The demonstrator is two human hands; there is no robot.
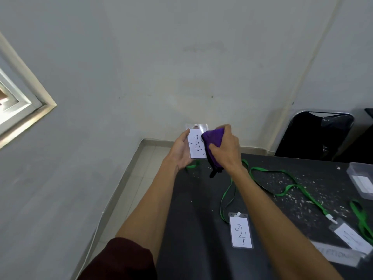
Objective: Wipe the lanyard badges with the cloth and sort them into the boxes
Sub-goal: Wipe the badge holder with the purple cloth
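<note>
dark table's (201,209) clear box (353,167) holds a card (365,184); hands: left (179,151) holds badge (196,147), right (226,151) grips cloth (213,138).

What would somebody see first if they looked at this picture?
Most likely the bright purple cloth, gripped by the right hand and pressed on a white badge that the left hand holds up in the middle of the view. Next come the green lanyards snaking over the dark speckled table, and a badge marked 2 lying nearer the person.
</note>
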